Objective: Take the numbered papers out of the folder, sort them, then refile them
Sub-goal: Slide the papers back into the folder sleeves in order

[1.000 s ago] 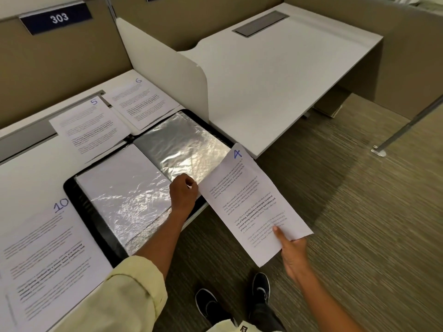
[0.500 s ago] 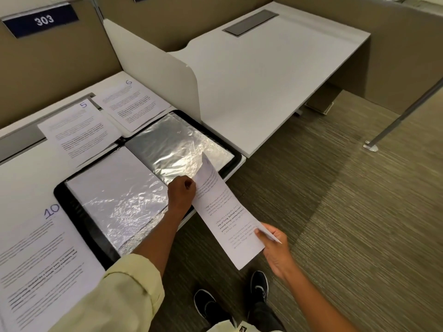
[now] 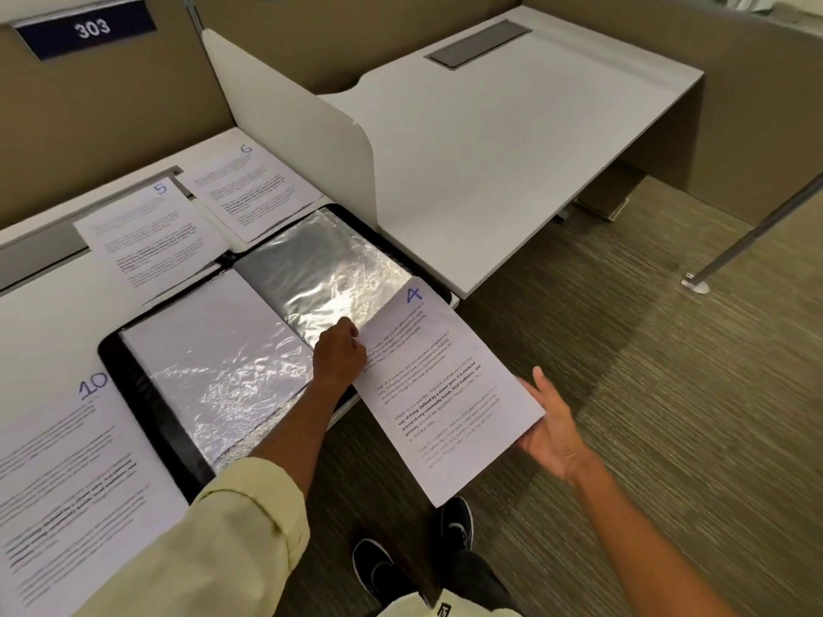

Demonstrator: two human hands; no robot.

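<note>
A black folder [image 3: 147,394] with shiny clear sleeves lies open on the white desk. My left hand [image 3: 340,356] rests closed at the lower edge of the right sleeve [image 3: 320,269], pinching that edge beside the sheet. The sheet numbered 4 [image 3: 445,394] hangs past the desk's front edge, its top corner over the right sleeve. My right hand [image 3: 552,425] supports this sheet from beneath at its right side, fingers spread. Sheets numbered 5 [image 3: 151,238] and 6 [image 3: 254,189] lie behind the folder, and sheet 10 [image 3: 67,474] lies at the near left.
A white divider panel [image 3: 289,113] stands right of the folder, with a second white desk [image 3: 512,140] beyond it. A sign reading 303 [image 3: 89,28] hangs on the brown partition. Carpet, a metal leg [image 3: 752,233] and my black shoes [image 3: 414,554] are below.
The sheet numbered 4 tilted edge-on half a second ago and now lies flat and face up again, closer to the right sleeve. My right hand shifted from its bottom edge to its right side.
</note>
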